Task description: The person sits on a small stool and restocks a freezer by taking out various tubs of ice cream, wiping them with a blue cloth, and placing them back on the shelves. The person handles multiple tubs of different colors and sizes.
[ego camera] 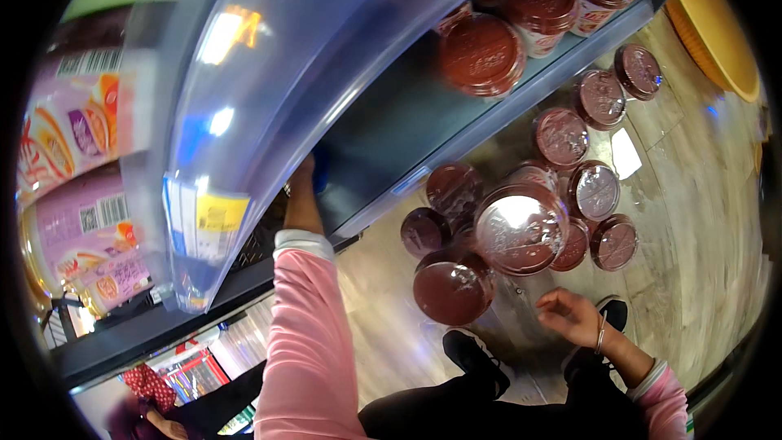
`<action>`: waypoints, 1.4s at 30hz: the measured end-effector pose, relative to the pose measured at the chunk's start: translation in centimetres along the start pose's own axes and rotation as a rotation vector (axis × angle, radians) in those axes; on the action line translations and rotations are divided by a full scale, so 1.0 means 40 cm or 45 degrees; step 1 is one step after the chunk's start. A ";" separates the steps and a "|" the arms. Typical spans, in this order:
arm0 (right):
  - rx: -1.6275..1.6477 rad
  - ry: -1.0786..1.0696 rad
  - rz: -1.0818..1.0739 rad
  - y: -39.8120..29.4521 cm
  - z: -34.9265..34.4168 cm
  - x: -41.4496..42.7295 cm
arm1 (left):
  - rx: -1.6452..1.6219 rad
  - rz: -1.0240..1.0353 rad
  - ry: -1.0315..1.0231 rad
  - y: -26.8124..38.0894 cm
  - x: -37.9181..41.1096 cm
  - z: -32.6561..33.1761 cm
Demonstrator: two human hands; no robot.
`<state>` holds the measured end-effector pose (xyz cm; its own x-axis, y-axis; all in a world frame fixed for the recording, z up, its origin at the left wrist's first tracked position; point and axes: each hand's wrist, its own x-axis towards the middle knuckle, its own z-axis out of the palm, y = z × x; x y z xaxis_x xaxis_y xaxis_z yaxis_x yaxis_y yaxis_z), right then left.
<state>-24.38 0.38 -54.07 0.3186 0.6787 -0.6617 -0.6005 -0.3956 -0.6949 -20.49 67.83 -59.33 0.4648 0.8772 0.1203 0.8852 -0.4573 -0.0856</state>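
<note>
My left hand (302, 178) reaches into the lower shelf (391, 134), its fingers mostly hidden behind the clear plastic front of the shelf above. Something dark blue (319, 170), perhaps a cloth, shows beside it; whether I grip it is not visible. My right hand (569, 316) hangs over the floor with nothing in it, fingers loosely bent and apart from the thumb. Just beyond it stand several plastic jars with dark red lids, stacked in part; one tall stack's top lid (521, 229) reflects a bright light. Another red-lidded jar (453, 287) stands nearer my shoes.
More red-lidded jars (482, 55) fill the lower shelf's far end. A yellow basin (715, 33) rests on the wood-look floor (684, 208). Purple-labelled packs (73, 140) line the upper shelf, behind a price tag (221, 214). Another person's hand (168, 426) appears at lower left.
</note>
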 end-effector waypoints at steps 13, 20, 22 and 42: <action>-0.243 -0.156 -0.144 -0.040 0.038 0.020 | -0.938 0.610 -0.070 0.106 -0.563 -0.237; -0.265 -0.189 -0.100 -0.013 0.046 -0.005 | -0.687 1.234 -0.185 0.304 -0.605 -0.272; -0.277 -0.183 -0.108 -0.020 0.057 -0.013 | -0.610 1.263 -0.208 0.302 -0.605 -0.263; -0.264 -0.263 -0.208 -0.047 0.010 -0.021 | -0.240 0.470 -0.723 -0.107 -0.740 -0.508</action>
<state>-23.81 0.81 -52.10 0.2301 0.8464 -0.4802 -0.3845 -0.3742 -0.8439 -37.62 40.84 -42.42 0.6986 0.5772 -0.4228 0.6839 -0.7124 0.1576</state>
